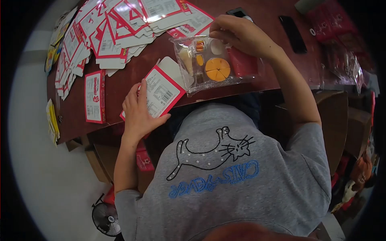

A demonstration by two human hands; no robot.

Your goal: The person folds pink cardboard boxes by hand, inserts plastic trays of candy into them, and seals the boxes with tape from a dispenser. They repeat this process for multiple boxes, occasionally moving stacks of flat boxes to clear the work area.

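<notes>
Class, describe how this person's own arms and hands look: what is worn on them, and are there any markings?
The left hand and right hand are ungloved, with no watch visible on either wrist. The left sleeve and right sleeve are short and plain grey, part of a grey T-shirt with a black-outlined cat and blue lettering.

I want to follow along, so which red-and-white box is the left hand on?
The slanted box with a white flap out; the lone box and the box pile lie clear of the left hand.
</notes>
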